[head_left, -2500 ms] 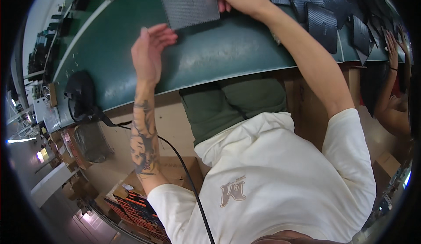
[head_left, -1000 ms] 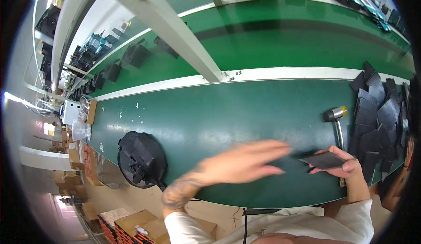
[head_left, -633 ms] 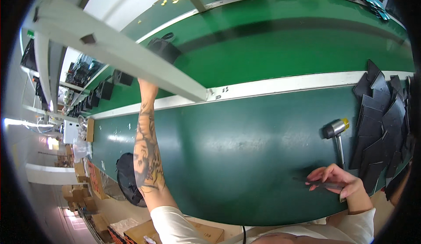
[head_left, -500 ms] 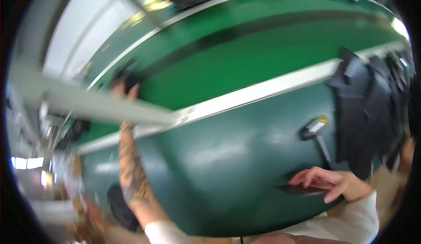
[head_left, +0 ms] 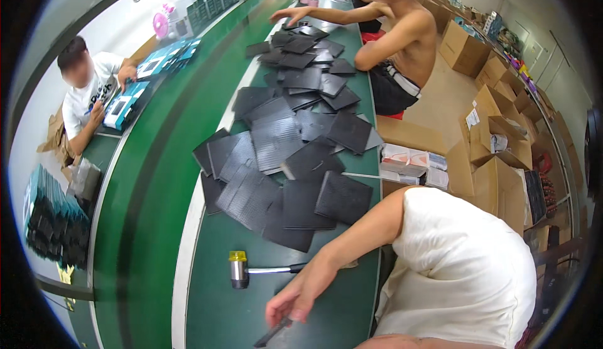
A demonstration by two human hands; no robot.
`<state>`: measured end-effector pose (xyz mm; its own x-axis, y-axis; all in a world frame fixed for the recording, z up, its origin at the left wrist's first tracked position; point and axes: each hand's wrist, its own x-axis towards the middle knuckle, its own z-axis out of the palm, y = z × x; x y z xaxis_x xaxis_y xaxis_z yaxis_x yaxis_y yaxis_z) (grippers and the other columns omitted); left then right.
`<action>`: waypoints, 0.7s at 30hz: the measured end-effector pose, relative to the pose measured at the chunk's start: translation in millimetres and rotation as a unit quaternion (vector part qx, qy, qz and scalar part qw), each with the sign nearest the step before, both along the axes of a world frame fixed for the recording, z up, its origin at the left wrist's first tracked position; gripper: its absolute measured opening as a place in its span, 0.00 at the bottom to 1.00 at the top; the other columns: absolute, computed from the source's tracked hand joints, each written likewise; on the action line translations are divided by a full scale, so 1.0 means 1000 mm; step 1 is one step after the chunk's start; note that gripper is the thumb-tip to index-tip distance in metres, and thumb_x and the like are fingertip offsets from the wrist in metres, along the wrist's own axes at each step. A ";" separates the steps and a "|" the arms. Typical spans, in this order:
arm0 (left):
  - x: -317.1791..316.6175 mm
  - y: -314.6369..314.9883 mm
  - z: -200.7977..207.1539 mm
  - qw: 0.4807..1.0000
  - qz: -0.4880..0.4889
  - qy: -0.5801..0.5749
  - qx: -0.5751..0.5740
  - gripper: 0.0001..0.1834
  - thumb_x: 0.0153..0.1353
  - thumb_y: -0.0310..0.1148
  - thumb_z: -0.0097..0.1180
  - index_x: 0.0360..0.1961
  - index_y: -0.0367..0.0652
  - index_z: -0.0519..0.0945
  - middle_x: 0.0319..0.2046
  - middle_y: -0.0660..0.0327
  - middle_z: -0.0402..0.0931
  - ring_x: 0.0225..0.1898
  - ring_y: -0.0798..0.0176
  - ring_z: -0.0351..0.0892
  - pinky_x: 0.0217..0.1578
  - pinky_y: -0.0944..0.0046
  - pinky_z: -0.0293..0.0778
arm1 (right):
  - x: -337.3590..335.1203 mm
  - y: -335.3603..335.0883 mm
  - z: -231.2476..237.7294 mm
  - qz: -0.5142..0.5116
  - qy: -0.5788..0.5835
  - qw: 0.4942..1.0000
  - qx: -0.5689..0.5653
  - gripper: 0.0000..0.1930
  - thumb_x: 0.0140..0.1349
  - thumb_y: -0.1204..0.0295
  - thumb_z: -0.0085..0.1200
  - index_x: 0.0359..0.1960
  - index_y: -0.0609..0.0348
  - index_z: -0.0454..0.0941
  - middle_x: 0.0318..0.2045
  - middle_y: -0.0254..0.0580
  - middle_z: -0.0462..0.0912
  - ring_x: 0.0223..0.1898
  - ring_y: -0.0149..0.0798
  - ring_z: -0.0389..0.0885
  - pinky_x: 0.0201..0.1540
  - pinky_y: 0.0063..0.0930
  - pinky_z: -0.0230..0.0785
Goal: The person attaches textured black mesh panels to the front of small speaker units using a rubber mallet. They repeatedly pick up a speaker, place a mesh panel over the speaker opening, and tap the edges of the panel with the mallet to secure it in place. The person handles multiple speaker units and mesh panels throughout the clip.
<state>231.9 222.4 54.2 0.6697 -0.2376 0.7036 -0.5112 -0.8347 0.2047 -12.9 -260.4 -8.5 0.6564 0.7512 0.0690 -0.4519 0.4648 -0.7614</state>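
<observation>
My right hand point(head_left: 303, 295) reaches in from the right over the dark green table. Its fingers and thumb are closed on a thin flat black piece point(head_left: 274, 332), seen nearly edge-on at the lower edge. Just beyond the hand lies a mallet point(head_left: 239, 269) with a yellow face, a metal head and a dark opposite face. Its handle runs toward my wrist, which hides the end. Farther along the table is a spread heap of flat, square black pieces point(head_left: 309, 203), some smooth, some ribbed. My left hand is out of the picture.
A green belt point(head_left: 147, 223) runs along the left behind a white rail point(head_left: 188, 273). Across it a person handles blue-and-white packages point(head_left: 122, 107). Another person point(head_left: 402, 35) reaches over the heap's far end. Open cardboard boxes point(head_left: 496, 139) stand on the right.
The view has swung to the right, bringing the black heap and co-workers into sight. My left arm has left the picture. My right hand now grips the black piece with its fingers closed.
</observation>
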 end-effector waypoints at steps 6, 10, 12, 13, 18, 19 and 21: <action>-0.132 -0.042 0.033 0.995 -0.083 0.049 0.014 0.35 0.64 0.34 0.67 0.70 0.40 0.68 0.69 0.45 0.67 0.66 0.36 0.70 0.64 0.39 0.68 | 0.005 0.007 0.007 0.020 0.051 0.998 0.040 0.32 0.77 0.47 0.46 0.74 0.54 0.61 0.61 0.32 0.72 0.58 0.32 0.72 0.57 0.33 0.68; -0.221 -0.039 0.046 0.989 -0.116 0.093 0.023 0.38 0.64 0.34 0.68 0.72 0.39 0.66 0.71 0.44 0.65 0.67 0.35 0.70 0.64 0.37 0.68 | 0.007 0.004 0.006 -0.009 0.041 0.999 0.006 0.31 0.78 0.48 0.45 0.74 0.52 0.63 0.62 0.32 0.73 0.58 0.31 0.73 0.57 0.34 0.69; -0.266 -0.033 0.048 0.984 -0.131 0.120 0.022 0.40 0.63 0.34 0.68 0.73 0.39 0.64 0.71 0.43 0.64 0.67 0.34 0.69 0.64 0.36 0.67 | 0.009 0.003 0.009 -0.011 0.029 0.999 0.014 0.31 0.77 0.49 0.45 0.74 0.51 0.63 0.61 0.32 0.73 0.59 0.32 0.73 0.57 0.34 0.69; -0.287 -0.031 0.048 0.981 -0.141 0.132 0.023 0.40 0.63 0.34 0.68 0.73 0.39 0.64 0.72 0.43 0.64 0.67 0.33 0.69 0.64 0.36 0.67 | 0.010 0.001 0.012 -0.009 0.026 0.999 0.021 0.31 0.77 0.49 0.46 0.74 0.51 0.63 0.61 0.32 0.73 0.59 0.32 0.73 0.57 0.34 0.69; -0.369 -0.080 0.025 0.982 -0.109 0.155 -0.012 0.28 0.63 0.27 0.66 0.64 0.34 0.76 0.72 0.40 0.63 0.67 0.30 0.68 0.64 0.44 0.68 | -0.003 0.004 0.028 -0.094 -0.032 0.995 0.015 0.30 0.76 0.48 0.46 0.72 0.51 0.67 0.60 0.33 0.74 0.56 0.31 0.72 0.56 0.30 0.67; -0.377 -0.099 0.022 0.977 -0.105 0.184 -0.026 0.26 0.62 0.26 0.65 0.63 0.34 0.78 0.72 0.40 0.63 0.67 0.32 0.69 0.65 0.46 0.68 | -0.009 0.005 0.033 -0.114 -0.064 0.991 -0.011 0.30 0.76 0.50 0.47 0.72 0.52 0.66 0.61 0.35 0.73 0.59 0.32 0.71 0.59 0.31 0.66; -0.379 -0.127 0.017 0.965 -0.117 0.234 -0.030 0.25 0.61 0.23 0.65 0.61 0.37 0.80 0.71 0.42 0.65 0.67 0.35 0.69 0.66 0.47 0.67 | -0.025 -0.001 0.046 -0.157 -0.125 0.978 -0.060 0.30 0.76 0.54 0.49 0.73 0.56 0.65 0.63 0.38 0.70 0.64 0.35 0.68 0.64 0.33 0.63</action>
